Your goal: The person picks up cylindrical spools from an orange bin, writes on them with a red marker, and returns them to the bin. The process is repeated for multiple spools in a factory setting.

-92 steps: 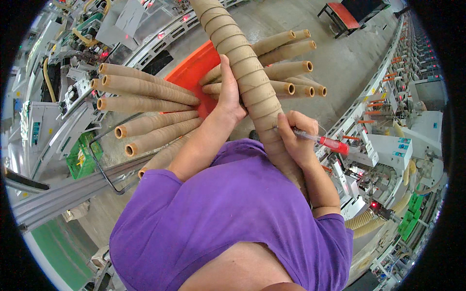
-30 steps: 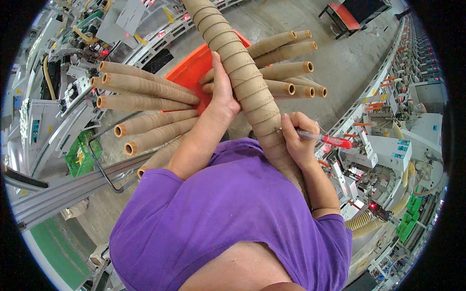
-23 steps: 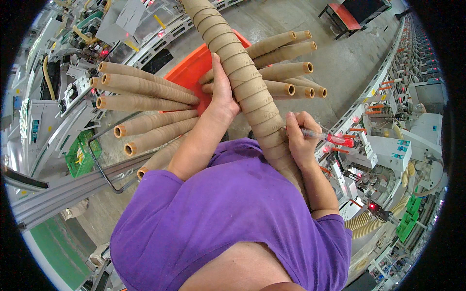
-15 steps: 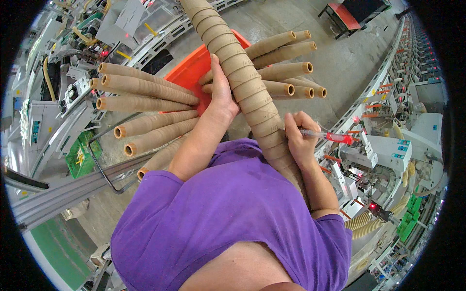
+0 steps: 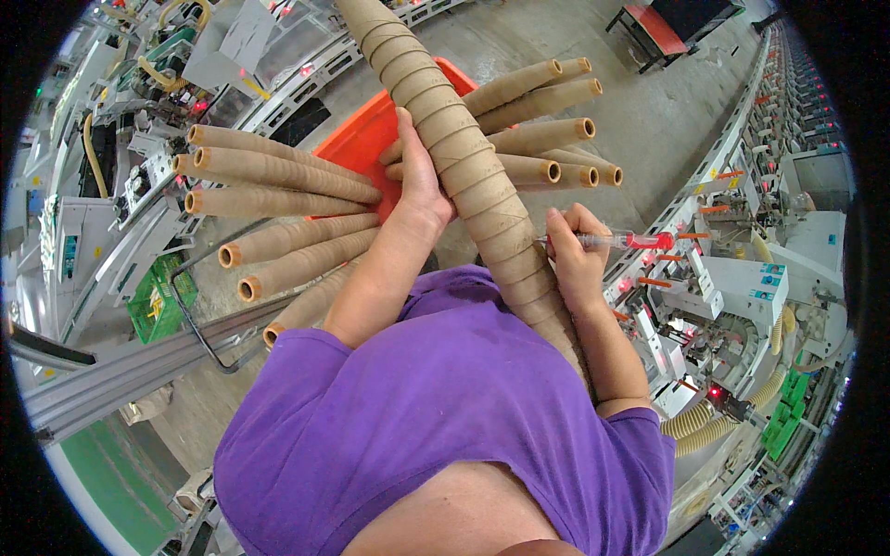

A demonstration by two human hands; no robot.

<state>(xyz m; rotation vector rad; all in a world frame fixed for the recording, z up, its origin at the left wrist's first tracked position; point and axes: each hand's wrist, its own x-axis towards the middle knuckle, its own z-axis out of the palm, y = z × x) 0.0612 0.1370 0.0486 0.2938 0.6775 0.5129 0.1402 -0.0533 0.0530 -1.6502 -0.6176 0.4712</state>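
Observation:
A long stack of nested brown paper cones runs slantwise from the far edge down to my right side, resting against my body. My left hand holds it from the left, thumb stretched along its side. In my right hand is a pen with a clear barrel and red end, pinched in writing grip. Its tip meets the right side of the stack, or nearly so. Small handwritten marks show on several cones. Beyond stands an orange bin, partly hidden by the stack.
More cone stacks fan out left of the bin, and others to the right. A metal rail with a bent black bar lies left. Machines line both sides. A green crate sits left; a red-topped table far right.
The pen's red end has swung up and its tip now shows at the stack. My right fingers have shifted slightly. My left hand and the stack have barely moved.

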